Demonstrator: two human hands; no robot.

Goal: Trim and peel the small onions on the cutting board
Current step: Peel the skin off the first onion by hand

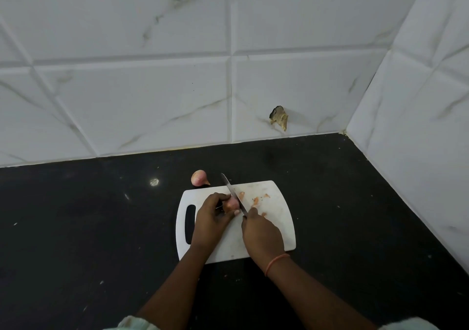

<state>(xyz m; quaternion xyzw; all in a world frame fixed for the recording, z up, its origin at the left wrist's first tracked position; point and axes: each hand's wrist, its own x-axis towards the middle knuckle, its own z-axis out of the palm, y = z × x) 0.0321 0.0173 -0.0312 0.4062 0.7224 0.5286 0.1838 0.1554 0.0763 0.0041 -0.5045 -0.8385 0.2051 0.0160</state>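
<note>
Pale sleeve cuffs (134, 323) nearest, forearms reaching over dark counter (76, 228). Our left hand (212, 222): fingers clamped on small onion (232, 203), pinned on white cutting board (274, 228). Our right hand (261, 233): closed round knife (232, 192), blade against onion's end. We advise shallow trim, fingertips tucked. Second onion (199, 177) off board, just beyond. Peel scraps (256, 200) beside blade.

desk (76, 228): black, glossy, speckled with pale crumbs, in my tiled corner
cutting board (279, 233): white, lying flat on my desk
loose onion (199, 178): on the desk, just beyond the board
</note>
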